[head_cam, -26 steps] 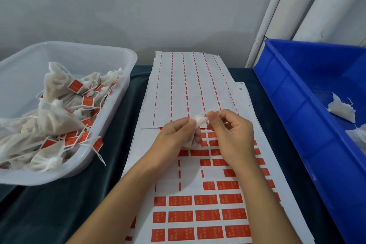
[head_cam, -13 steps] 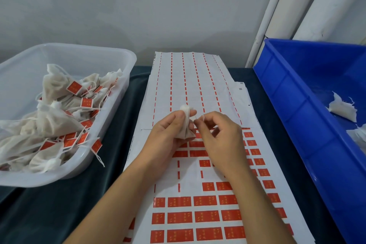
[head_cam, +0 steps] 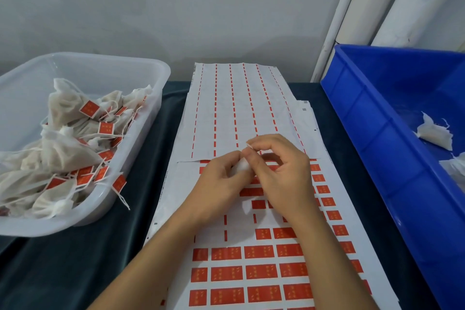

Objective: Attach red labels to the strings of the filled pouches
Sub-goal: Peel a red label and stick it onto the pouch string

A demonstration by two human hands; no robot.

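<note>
My left hand (head_cam: 221, 181) grips a small white pouch (head_cam: 239, 167) over the label sheet; most of the pouch is hidden in the fist. My right hand (head_cam: 279, 171) sits just right of it, thumb and forefinger pinching the pouch's white string (head_cam: 249, 146), whose tip sticks up. Beneath both hands lies the white sheet of red labels (head_cam: 261, 272), with several rows peeled away at its upper part. A clear tub (head_cam: 151, 133) at left holds several filled pouches with red labels (head_cam: 89, 109) on their strings.
A blue bin (head_cam: 364, 133) at right holds white pouches (head_cam: 434, 133). An emptied backing sheet (head_cam: 239, 108) with red dashes lies farther back. Dark cloth (head_cam: 88, 259) covers the table. White pipes (head_cam: 357, 7) stand against the wall at back right.
Both hands shifted slightly lower over the sheet. The pouch has sunk deeper into my left fist, and my right fingers now pinch the string's end above it.
</note>
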